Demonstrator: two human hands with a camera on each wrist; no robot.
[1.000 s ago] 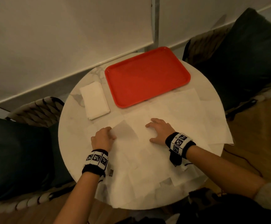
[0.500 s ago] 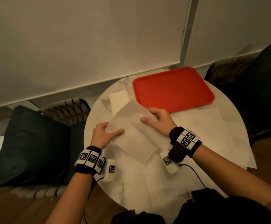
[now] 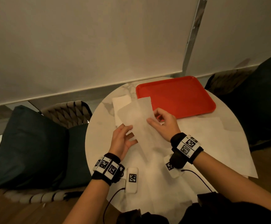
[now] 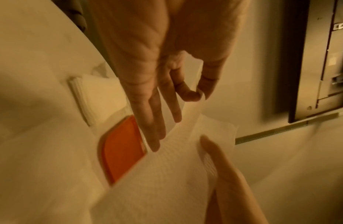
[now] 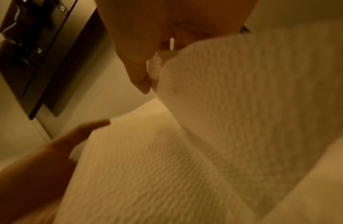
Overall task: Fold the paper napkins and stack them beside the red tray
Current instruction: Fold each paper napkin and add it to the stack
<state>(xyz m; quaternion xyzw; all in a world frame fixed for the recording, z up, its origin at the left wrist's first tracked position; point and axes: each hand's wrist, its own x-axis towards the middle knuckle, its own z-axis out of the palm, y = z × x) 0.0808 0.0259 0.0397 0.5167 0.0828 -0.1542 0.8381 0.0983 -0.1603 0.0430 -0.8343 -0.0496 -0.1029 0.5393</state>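
Head view: both hands hold one white paper napkin lifted off the round marble table, sheet partly folded lengthwise and tilted, its far end toward 12 o'clock overlapping the near-left corner of the red tray. Left hand is at the napkin's 8 o'clock edge; in the left wrist view thumb and index pinch a thin edge of the paper while the other fingers lie straight along the sheet. Right hand is at the napkin's 3 o'clock edge, fingers curled around it, thumb on top; in the right wrist view the thumb presses the paper's edge against the fingers, so a pinch grip too. Stack of folded napkins lies flat on the table just beside the tray's left side, at 10 o'clock from the hands, partly hidden by the held napkin. More unfolded napkins lie spread on the table from 3 to 6 o'clock, some hanging over the table edge. Tray sits at 1 o'clock on the far side of the table. Both wrists wear black bands with square marker tags. Dark cushion on a woven chair at 9 o'clock, another dark cushion at 2 o'clock. Wrist views are blurred.
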